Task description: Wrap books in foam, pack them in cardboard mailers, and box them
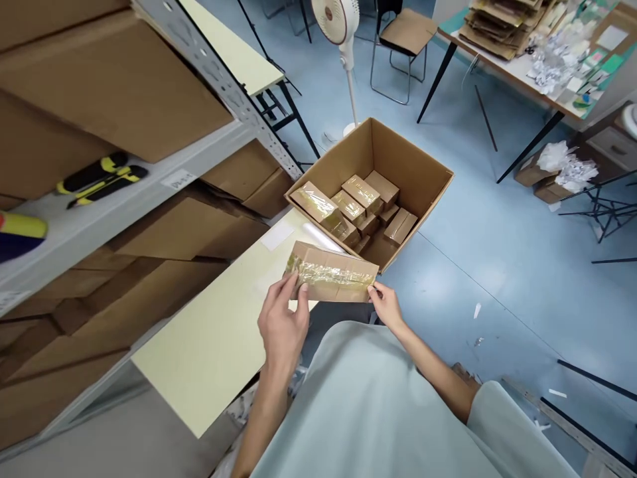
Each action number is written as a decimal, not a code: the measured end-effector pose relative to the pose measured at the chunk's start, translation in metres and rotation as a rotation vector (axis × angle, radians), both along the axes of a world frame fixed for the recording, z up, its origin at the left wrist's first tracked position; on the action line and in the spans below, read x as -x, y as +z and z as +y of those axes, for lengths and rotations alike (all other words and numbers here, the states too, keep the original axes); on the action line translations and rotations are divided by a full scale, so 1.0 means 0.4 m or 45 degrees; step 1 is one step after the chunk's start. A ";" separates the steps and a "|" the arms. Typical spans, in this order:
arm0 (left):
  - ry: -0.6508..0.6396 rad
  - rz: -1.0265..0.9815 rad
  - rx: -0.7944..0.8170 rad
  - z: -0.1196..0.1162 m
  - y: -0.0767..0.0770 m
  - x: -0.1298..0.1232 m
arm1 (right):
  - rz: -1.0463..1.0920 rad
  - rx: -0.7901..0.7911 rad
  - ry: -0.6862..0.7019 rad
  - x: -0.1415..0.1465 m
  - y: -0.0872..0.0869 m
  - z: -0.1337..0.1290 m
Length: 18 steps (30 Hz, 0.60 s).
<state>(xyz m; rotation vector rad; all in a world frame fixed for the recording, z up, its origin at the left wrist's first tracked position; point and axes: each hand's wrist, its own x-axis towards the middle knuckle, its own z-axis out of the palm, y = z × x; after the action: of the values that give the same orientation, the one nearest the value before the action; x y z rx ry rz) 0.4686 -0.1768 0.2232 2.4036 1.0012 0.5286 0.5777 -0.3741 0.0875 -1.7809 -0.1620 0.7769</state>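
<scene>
Pale tabletop point(213, 338), hands point(284, 325) holding carton point(338, 291), glossy tape point(328, 273), apparently yellowish

The underside of the held box point(334, 272) is hidden, and the left edge cuts off a yellow-and-navy object point(20, 234).

pale yellow tabletop point(213, 325) runs alongside shelving; on it, white paper sheet point(277, 235). open cardboard carton point(408, 149) at far end, support under its outer side hidden. grey metal shelf point(212, 158) at left: two black-and-yellow utility knives point(110, 187) side by side near front edge, large cardboard box point(114, 86) behind. blue floor point(448, 219): white pedestal fan point(350, 66), tan-seated chair point(411, 32), scattered paper scraps point(477, 311). wood-edged table point(512, 77), far right: stacked flattened cardboard point(497, 30), crumpled white heap point(555, 66).
</scene>
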 end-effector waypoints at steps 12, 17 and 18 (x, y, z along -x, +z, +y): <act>-0.548 0.043 0.268 0.164 -0.120 -0.520 | -0.023 -0.019 -0.500 -0.340 -0.006 0.003; -0.579 0.092 0.368 0.220 -0.190 -0.721 | 0.013 -0.011 -0.516 -0.497 -0.011 0.044; -0.567 0.107 0.401 0.227 -0.208 -0.764 | 0.022 -0.012 -0.504 -0.535 -0.018 0.054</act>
<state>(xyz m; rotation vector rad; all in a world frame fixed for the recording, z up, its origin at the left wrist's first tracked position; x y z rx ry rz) 0.7742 -0.0859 0.1399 2.2726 0.5042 0.1002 0.7917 -0.3524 0.0803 -1.7231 0.1942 0.5044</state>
